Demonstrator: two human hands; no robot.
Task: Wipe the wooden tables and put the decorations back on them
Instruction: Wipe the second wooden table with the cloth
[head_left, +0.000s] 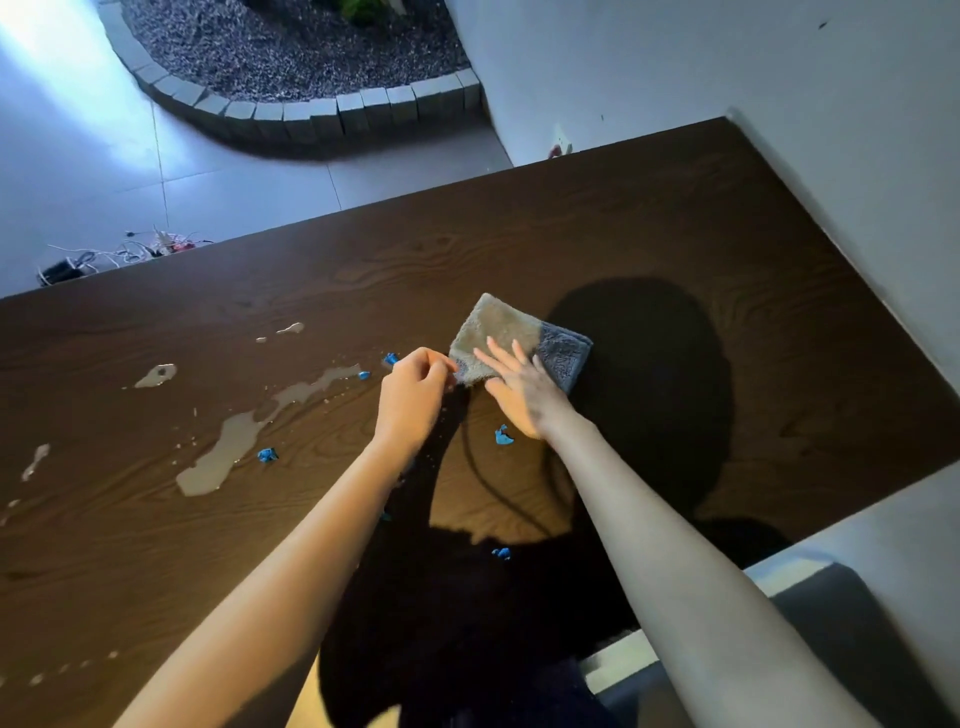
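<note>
Wooden table (649, 218) fills the view, its dark top wet with pale puddles (228, 447) on the left. Near its middle lies a folded grey cloth (511, 332), pressed flat by the right hand (519, 389) with straight, spread fingers, while the left hand (413, 395) pinches the cloth's near corner. Small blue scraps (503, 435) lie scattered around the hands.

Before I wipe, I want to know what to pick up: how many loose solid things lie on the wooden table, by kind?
Blue scraps: 5 (a possible sixth speck is half hidden)
Cloth: 1
Total: 6
</note>
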